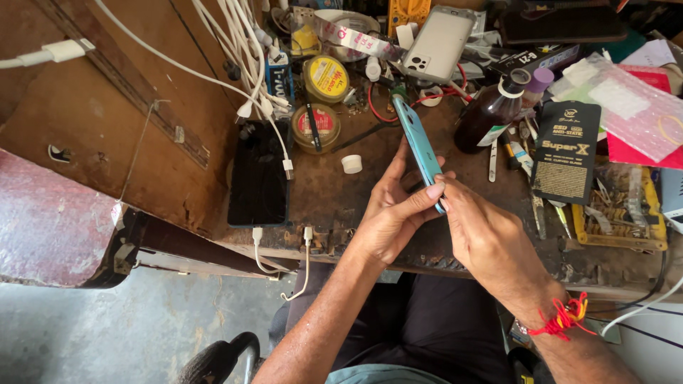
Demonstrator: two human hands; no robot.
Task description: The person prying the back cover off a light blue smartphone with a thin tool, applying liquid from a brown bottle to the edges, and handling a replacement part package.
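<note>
I hold a light-blue smartphone (pixel 418 140) on its edge above a worn wooden workbench (pixel 334 192). My left hand (pixel 390 210) cups it from the left, thumb laid across its lower end. My right hand (pixel 485 238), a red thread tied around its wrist, grips the lower end from the right. Both hands meet at the phone's near corner. The phone tilts away from me, its far tip near red wires.
A black phone (pixel 259 174) lies face up at the left with white cables (pixel 245 50) over it. Round tins (pixel 326 78), a brown bottle (pixel 491 115), a white phone case (pixel 437 44), a black packet (pixel 565 151), a yellow parts tray (pixel 620 210) and tools crowd the back and right.
</note>
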